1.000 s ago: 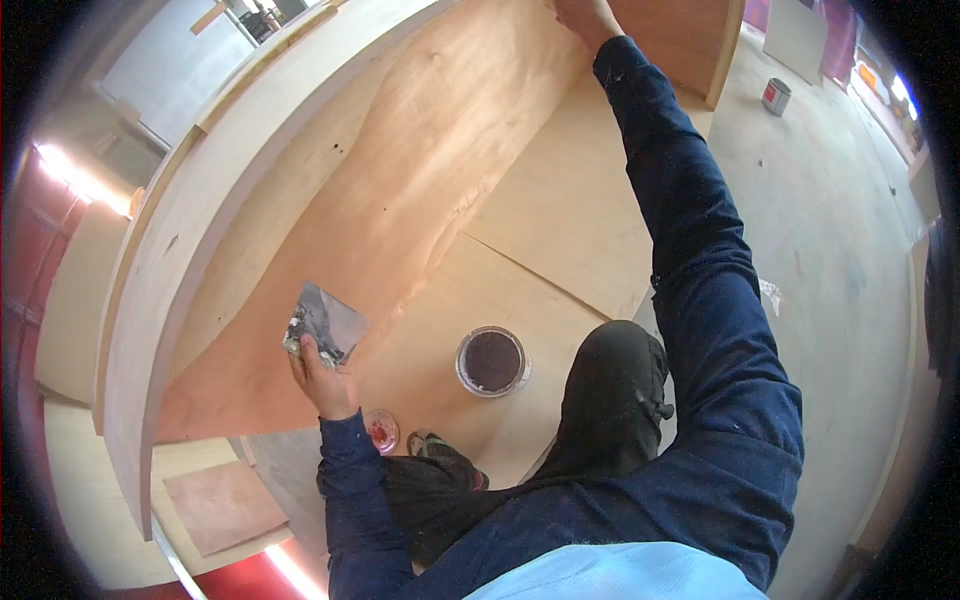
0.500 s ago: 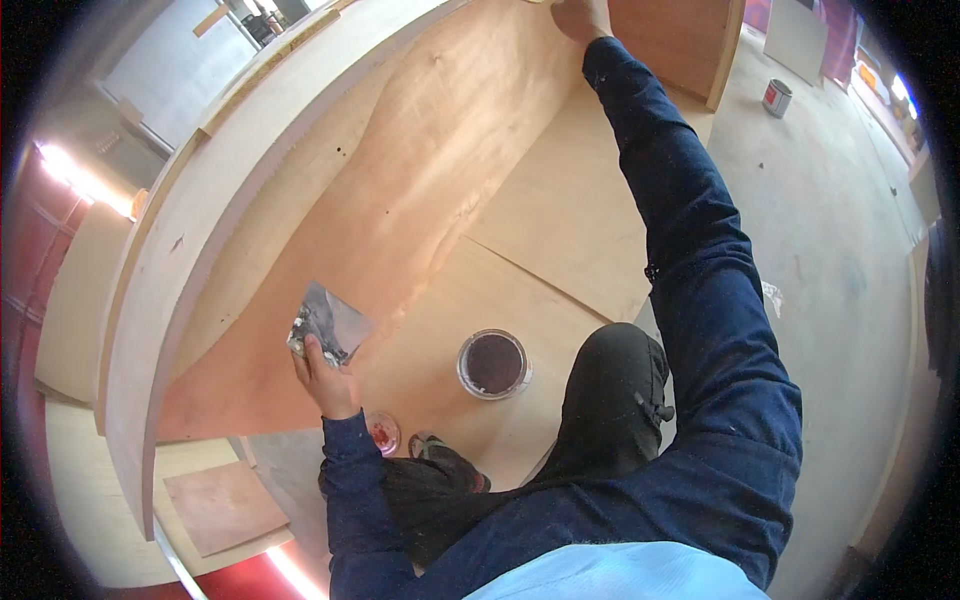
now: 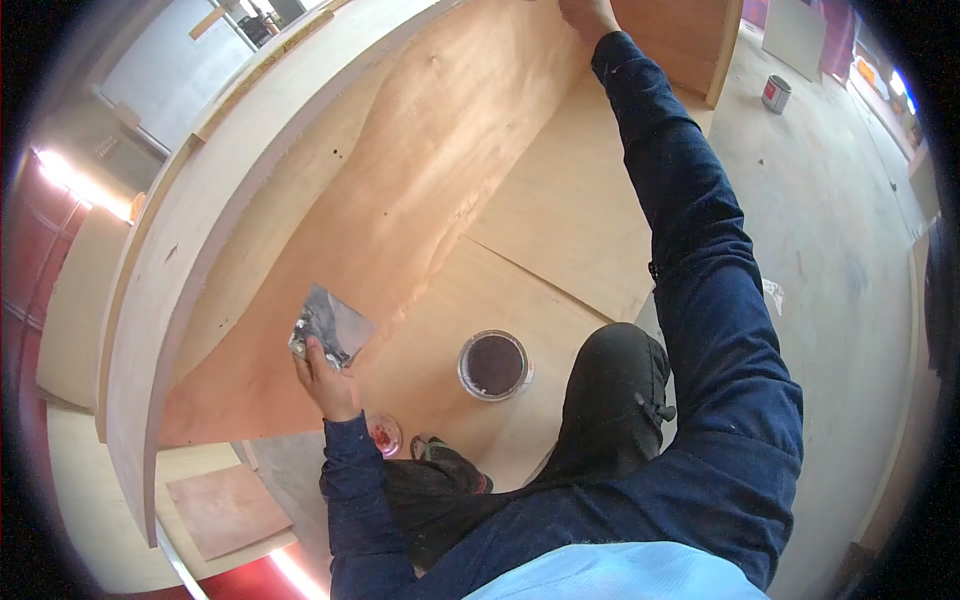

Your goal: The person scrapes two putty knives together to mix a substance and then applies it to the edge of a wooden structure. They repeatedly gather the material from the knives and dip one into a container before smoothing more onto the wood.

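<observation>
My left hand (image 3: 328,384) grips a flat metal putty plate (image 3: 335,325) smeared with grey and whitish filler, thumb on top. It is held in front of the lower part of a curved plywood panel (image 3: 350,235). Stretched far forward, my right hand (image 3: 590,14) is by the far end of that panel. The top edge of the view cuts it off; its visible part looks closed, and what it grips cannot be made out. An open round can (image 3: 495,365) with dark contents stands on the plywood base (image 3: 425,310) between my hands and knees.
A small clear dish (image 3: 383,435) with red residue lies near my foot. A can (image 3: 776,94) stands on the grey floor at the upper right. A thick curved wooden edge (image 3: 215,200) runs along the left. Loose boards (image 3: 228,510) lie at the lower left.
My right hand has shifted slightly up and to the right, and less of it shows. My left hand and the plate have hardly moved.
</observation>
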Demonstrator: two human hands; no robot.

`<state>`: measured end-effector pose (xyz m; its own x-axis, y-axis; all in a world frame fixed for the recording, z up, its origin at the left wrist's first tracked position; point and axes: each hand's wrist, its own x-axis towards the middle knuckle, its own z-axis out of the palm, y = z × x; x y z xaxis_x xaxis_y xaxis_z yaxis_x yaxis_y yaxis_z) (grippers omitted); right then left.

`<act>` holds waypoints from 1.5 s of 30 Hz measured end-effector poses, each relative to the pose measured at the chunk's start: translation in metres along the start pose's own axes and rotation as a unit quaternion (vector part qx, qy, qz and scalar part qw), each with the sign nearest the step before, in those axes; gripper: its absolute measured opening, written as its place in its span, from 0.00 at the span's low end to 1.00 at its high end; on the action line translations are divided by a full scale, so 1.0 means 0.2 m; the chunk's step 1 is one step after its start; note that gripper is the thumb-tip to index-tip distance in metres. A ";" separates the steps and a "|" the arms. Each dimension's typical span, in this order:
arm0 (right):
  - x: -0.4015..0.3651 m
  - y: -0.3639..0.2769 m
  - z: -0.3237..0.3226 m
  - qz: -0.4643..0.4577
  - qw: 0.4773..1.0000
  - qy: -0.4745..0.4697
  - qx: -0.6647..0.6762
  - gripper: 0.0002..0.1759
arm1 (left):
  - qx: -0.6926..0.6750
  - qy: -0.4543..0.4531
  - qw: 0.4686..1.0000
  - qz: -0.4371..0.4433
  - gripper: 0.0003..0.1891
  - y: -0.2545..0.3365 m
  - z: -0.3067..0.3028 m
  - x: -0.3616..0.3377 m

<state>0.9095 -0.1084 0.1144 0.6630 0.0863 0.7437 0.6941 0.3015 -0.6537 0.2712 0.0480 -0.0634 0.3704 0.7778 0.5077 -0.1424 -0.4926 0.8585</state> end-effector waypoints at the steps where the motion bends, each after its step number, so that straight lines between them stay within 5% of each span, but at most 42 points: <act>1: 0.03 0.02 0.00 0.047 0.994 -0.026 0.097 0.18 | -0.006 0.004 1.000 -0.006 0.21 0.01 0.00 0.00; 3: 0.02 -0.06 0.02 0.093 0.976 -0.055 0.191 0.18 | -0.013 0.012 1.000 -0.014 0.21 0.04 0.00 -0.01; 5: -0.08 -0.24 0.05 0.060 0.992 -0.083 0.069 0.19 | -0.086 0.045 0.986 -0.132 0.23 0.06 -0.01 -0.03; 11: -0.28 -0.31 0.09 -0.044 0.986 -0.150 0.053 0.20 | -0.071 0.052 0.988 -0.124 0.23 0.12 0.04 -0.04; 13: -0.33 -0.56 0.09 0.016 0.988 -0.151 0.015 0.20 | -0.081 0.027 0.989 -0.119 0.23 0.14 0.06 -0.02; 14: -0.34 -0.76 0.13 0.132 0.971 -0.089 -0.179 0.19 | -0.092 0.005 0.990 -0.111 0.23 0.14 0.07 -0.01; 15: -0.34 -0.85 0.16 0.241 0.900 -0.021 -0.362 0.19 | -0.092 0.005 0.990 -0.110 0.23 0.13 0.07 -0.01; 16: -0.31 -0.65 0.08 0.105 0.939 -0.043 -0.324 0.17 | -0.068 0.001 0.995 -0.074 0.23 0.10 0.07 0.00; 17: -0.26 -0.48 0.04 0.103 0.940 -0.042 -0.323 0.17 | -0.046 -0.003 0.998 -0.038 0.22 0.09 0.07 0.00; 19: -0.15 -0.19 -0.01 0.071 0.993 0.009 0.091 0.15 | -0.066 0.019 0.996 -0.052 0.22 0.10 0.09 0.00; 23: -0.03 0.06 0.01 0.065 0.992 -0.004 0.104 0.14 | -0.076 0.040 0.994 -0.069 0.21 0.09 0.06 -0.01; 29: -0.09 0.10 0.17 0.216 0.916 -0.057 0.332 0.17 | -0.117 0.036 0.986 -0.116 0.22 0.12 0.07 -0.02; 38: -0.01 -0.04 -0.03 0.062 0.989 -0.011 0.134 0.20 | -0.076 0.022 0.991 -0.112 0.20 0.10 0.09 0.00; 42: 0.08 0.11 0.00 0.106 0.984 -0.048 0.138 0.20 | -0.057 0.036 0.995 -0.069 0.20 0.02 0.04 0.00; 45: 0.01 0.07 0.07 0.036 0.988 -0.054 0.143 0.20 | -0.164 0.084 0.965 -0.186 0.21 -0.02 0.02 0.01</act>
<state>0.9167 -0.0912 0.1087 0.6625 0.2135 0.7180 0.5294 0.5447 -0.6504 0.2750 0.0493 -0.0657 0.3027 0.9427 0.1401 -0.3212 -0.0375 0.9463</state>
